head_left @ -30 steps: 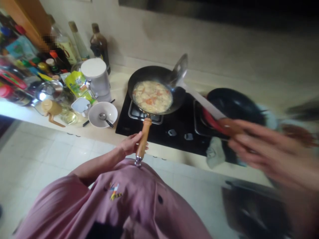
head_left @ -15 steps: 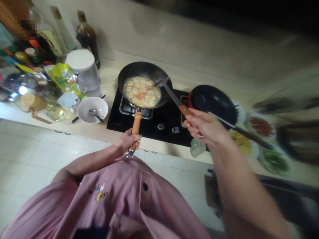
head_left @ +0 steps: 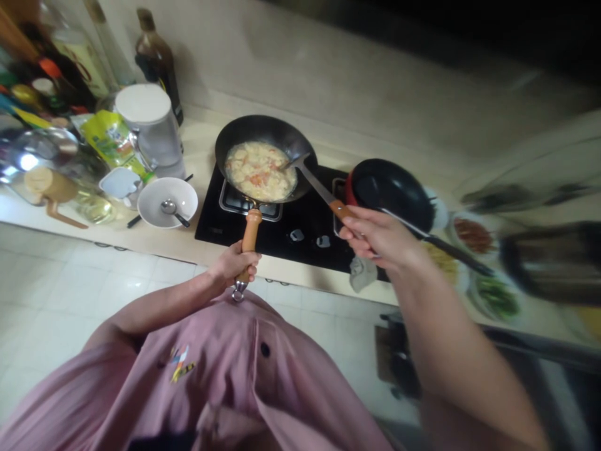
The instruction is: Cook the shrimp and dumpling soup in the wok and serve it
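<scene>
left hand (head_left: 237,262) wrapping closed around wooden handle (head_left: 252,230) | pan (head_left: 284,129) sitting ahead of that grip, over the left side of the stove (head_left: 270,237) | pale food (head_left: 260,172) lying inside | right hand (head_left: 381,235) clasping spatula (head_left: 320,183) by its grip, blade extending leftward to the food's right edge

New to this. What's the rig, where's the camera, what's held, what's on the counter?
No machine: a person works with two bare hands, seen by a head camera looking forward and down. The left hand has its grip on the handle of a pan of food over the stove. The right hand holds a spatula. On the counter, left of the stove, are a bowl and pitcher; dishes sit right.
</scene>
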Available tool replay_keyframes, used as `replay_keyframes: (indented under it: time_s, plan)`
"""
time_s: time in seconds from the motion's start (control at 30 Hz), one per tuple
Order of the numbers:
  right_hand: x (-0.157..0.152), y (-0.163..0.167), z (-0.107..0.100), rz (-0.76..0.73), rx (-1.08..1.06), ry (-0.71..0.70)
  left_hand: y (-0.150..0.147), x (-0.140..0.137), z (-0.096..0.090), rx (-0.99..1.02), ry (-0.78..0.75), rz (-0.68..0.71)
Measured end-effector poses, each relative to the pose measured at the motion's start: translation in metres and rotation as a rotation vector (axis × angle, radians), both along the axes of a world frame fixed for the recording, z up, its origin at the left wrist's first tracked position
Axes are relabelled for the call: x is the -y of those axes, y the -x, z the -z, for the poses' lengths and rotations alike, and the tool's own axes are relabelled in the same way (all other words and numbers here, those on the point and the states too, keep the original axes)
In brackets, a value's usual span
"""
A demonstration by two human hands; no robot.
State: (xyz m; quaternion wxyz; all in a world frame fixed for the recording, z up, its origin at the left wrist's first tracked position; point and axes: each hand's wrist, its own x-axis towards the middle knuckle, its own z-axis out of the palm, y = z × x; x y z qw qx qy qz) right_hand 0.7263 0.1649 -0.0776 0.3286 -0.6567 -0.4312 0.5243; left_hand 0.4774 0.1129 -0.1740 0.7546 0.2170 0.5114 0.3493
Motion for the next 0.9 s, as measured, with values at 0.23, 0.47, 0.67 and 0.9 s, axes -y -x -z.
replay_keyframes:
  time_s: [0.23, 0.47, 0.67, 0.9]
  plan:
    - [-0.009, 0.005, 0.011, 0.004, -0.016, 0.040, 0.001, 0.000, 0.004, -0.002, -0.013, 0.003]
    - [-0.020, 0.016, 0.012, 0.031, 0.026, 0.070, 0.001, 0.000, 0.004, 0.004, -0.016, 0.016]
    - [-0.029, 0.012, 0.015, 0.015, 0.107, 0.043, -0.004, -0.007, 0.016, -0.003, -0.060, 0.016]
    - [-0.024, -0.002, 0.013, 0.008, 0.235, 0.004, -0.003, -0.013, 0.019, -0.008, -0.039, 0.025]
